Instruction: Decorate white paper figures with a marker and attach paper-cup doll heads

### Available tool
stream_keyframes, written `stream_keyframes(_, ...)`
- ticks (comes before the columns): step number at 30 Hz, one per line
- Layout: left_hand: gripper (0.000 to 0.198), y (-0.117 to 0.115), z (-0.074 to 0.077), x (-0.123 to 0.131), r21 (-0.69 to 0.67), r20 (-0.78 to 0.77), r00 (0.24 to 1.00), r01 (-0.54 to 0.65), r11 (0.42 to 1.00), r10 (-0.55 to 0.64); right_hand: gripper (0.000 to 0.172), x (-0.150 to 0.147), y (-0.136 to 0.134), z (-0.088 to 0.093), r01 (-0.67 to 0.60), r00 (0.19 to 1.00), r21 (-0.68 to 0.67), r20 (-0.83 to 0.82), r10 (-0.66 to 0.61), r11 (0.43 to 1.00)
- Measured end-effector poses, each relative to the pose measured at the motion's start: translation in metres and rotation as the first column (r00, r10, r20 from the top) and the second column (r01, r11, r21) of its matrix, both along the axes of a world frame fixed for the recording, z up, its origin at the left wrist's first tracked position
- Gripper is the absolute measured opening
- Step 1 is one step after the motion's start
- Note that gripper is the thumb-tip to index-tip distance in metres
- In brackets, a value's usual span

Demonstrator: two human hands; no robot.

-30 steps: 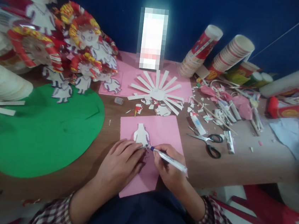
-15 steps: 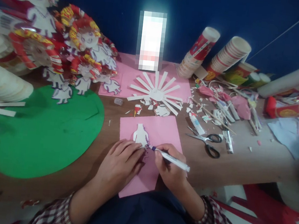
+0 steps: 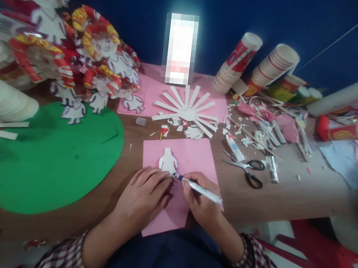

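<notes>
A white paper doll cutout (image 3: 167,162) lies on a pink sheet of paper (image 3: 194,152), purple marks running along its right edge. My left hand (image 3: 145,190) holds the cutout's lower end down against the sheet, its fingers close together and covering that end. In my right hand (image 3: 202,198) is a white marker pen (image 3: 203,191), gripped between thumb and fingers. Its dark tip meets the cutout's lower right edge, just beside my left fingertips. Some purple strokes also show on the pink sheet below.
Scissors (image 3: 252,171) and a glue tube (image 3: 235,148) lie to the right. Behind are a white strip-cut paper cup (image 3: 187,111), scraps and stacked paper cups (image 3: 274,65). At left lies a green oval sheet (image 3: 57,159), with finished paper dolls (image 3: 74,110) beyond. A bright blurred screen (image 3: 180,49) stands at the back.
My right hand and the marker have shifted slightly left, the tip moving down along the cutout's right edge. My left hand stays in place.
</notes>
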State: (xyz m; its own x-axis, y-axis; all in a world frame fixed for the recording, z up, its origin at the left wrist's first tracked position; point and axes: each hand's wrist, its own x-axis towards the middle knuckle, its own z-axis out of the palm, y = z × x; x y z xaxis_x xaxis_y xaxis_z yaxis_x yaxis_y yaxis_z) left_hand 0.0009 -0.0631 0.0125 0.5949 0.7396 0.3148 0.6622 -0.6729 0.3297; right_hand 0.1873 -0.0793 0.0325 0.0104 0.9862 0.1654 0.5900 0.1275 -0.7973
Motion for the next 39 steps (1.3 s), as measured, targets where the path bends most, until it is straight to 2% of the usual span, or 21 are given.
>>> stream_keyframes(25, 0.027, -0.0013, -0.0002, -0.0010, -0.006, 0.011, 1.000, 0.001, 1.000, -0.001, 0.009, 0.0019, -0.0007, -0.0031, 0.071, 0.997, 0.063, 0.017, -0.072, 0.996)
stream_keyframes(39, 0.026, -0.0011, -0.0008, -0.0011, -0.009, 0.019, 1.000, 0.009, 1.000, -0.009, 0.010, 0.0025, -0.0003, -0.0030, -0.001, 0.999, 0.008, -0.040, 0.001, 1.000)
